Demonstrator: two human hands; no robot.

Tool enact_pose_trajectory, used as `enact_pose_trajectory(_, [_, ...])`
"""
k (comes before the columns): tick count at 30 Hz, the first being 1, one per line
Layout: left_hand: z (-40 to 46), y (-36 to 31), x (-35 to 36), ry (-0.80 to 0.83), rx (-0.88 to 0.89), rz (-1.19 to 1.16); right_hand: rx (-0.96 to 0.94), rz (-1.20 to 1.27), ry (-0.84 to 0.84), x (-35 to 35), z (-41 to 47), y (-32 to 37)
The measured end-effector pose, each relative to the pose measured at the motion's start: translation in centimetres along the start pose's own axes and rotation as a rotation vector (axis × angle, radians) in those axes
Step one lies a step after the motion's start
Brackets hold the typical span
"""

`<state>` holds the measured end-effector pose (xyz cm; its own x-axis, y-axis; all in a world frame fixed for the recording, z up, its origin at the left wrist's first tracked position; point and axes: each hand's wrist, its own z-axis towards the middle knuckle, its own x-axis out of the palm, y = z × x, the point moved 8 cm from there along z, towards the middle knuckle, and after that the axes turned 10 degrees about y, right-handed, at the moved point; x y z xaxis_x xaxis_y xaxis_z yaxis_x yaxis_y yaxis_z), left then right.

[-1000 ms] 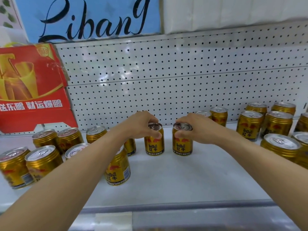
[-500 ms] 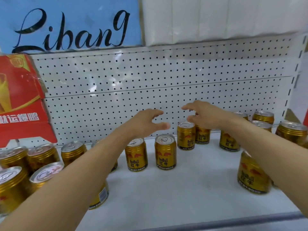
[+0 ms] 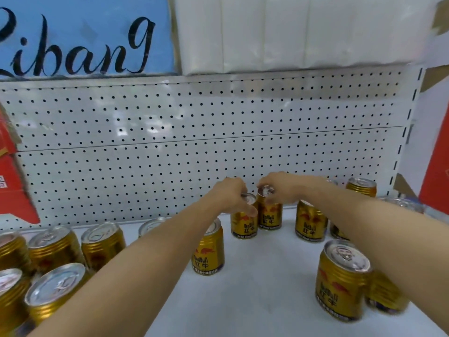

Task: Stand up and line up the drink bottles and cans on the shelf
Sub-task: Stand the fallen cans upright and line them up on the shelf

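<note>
Gold Red Bull cans stand upright on a white shelf [image 3: 262, 283]. My left hand [image 3: 230, 195] grips the top of one can [image 3: 244, 223] near the back of the shelf. Right beside it, my right hand [image 3: 279, 187] grips the top of a second can [image 3: 269, 216]; the two cans stand almost touching. Another can [image 3: 209, 251] stands just in front of my left forearm. On the right, a can [image 3: 309, 221] stands behind my right forearm and a large near can [image 3: 341, 282] stands at the front right.
A cluster of several gold cans [image 3: 56, 251] fills the left front. More cans [image 3: 360, 187] stand at the back right. A white pegboard [image 3: 194, 142] backs the shelf. A red carton [image 3: 9, 190] sits at the left, white packs [image 3: 291, 32] above.
Both hands were open above the cans half a second ago; now they have come down and closed on the tops of two cans farther right. The view has shifted right.
</note>
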<state>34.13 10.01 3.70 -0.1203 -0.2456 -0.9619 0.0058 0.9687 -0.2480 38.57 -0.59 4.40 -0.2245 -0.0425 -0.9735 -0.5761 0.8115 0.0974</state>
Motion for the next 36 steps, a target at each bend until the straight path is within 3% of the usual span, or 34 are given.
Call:
enact_pose_trajectory(13, [-10.0, -1.9, -6.0, -0.146, 0.172, -0.312, -0.098, 0.147, -0.264, -4.2, -11.9, 2.1])
enact_pose_trajectory(18, [-16.3, -0.4, -6.8, -0.170, 0.201, -0.300, -0.152, 0.145, -0.331, -4.0, -16.6, 5.8])
enact_pose_trajectory(28, [-23.9, 7.1, -2.8, -0.073, 0.090, -0.173, -0.269, 0.078, -0.195, 2.5, -17.5, 16.5])
enact_pose_trajectory(36, [-24.0, 9.4, 0.1, 0.006, 0.094, -0.116, -0.189, -0.003, -0.186, 5.4, -16.1, 18.2])
